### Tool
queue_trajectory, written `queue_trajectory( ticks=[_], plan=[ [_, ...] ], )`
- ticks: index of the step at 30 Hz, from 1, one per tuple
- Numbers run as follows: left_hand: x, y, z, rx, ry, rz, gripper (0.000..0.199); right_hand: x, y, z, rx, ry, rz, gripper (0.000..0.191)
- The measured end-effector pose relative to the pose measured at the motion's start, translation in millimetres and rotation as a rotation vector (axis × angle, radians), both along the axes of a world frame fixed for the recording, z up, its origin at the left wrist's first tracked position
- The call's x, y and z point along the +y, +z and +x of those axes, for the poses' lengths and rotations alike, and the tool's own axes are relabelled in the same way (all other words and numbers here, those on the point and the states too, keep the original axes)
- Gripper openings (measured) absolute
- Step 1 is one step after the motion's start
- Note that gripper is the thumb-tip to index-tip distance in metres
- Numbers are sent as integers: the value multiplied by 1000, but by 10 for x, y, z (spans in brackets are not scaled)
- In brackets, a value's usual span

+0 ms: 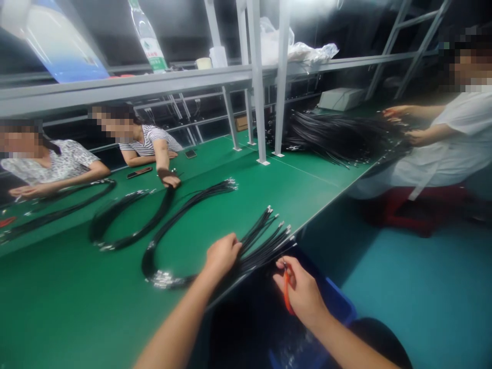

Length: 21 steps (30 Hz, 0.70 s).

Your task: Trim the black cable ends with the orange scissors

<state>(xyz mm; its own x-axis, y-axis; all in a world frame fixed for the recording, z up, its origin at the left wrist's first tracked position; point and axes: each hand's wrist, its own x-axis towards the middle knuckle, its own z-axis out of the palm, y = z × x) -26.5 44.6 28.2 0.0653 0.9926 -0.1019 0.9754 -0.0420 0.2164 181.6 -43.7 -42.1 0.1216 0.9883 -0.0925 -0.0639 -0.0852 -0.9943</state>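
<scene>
My left hand (224, 252) is closed on a bundle of black cables (251, 256) near the front edge of the green table. The bundle curves round to the left, and white connectors (163, 280) sit partway along it. Its loose ends with pale tips (284, 229) fan out to the right of my left hand, towards the edge. Just beyond the edge, my right hand (303, 289) grips small orange-handled pliers (287, 292). Their jaws are too small and blurred to make out. My right hand is close to the cable ends but apart from them.
Across the green table (69, 302), a co-worker's hand (169, 179) touches another cable bundle (130, 241). A blue bin (342, 300) stands below the edge. Shelf posts (261, 102) rise from the table. At right, a person handles a large cable pile (330, 136).
</scene>
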Motion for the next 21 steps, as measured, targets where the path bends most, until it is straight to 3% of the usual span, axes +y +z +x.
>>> queue_trajectory(
  ticks=[6,10,13,17,21],
  plan=[
    [64,-10,35,-2,15,44,19,138,-221,-122,356,-184,-217,42],
    [128,-47,238,-17,-34,101,30,333,-170,-123,610,-158,-258,39],
    [150,-89,408,-60,-113,69,19,446,-103,-129,736,-109,-297,34],
    [142,-137,556,-120,-227,19,14,443,-90,-99,812,-91,-337,32],
    [225,-121,556,-120,-251,-16,12,451,-96,-73,819,-103,-318,32]
  ],
)
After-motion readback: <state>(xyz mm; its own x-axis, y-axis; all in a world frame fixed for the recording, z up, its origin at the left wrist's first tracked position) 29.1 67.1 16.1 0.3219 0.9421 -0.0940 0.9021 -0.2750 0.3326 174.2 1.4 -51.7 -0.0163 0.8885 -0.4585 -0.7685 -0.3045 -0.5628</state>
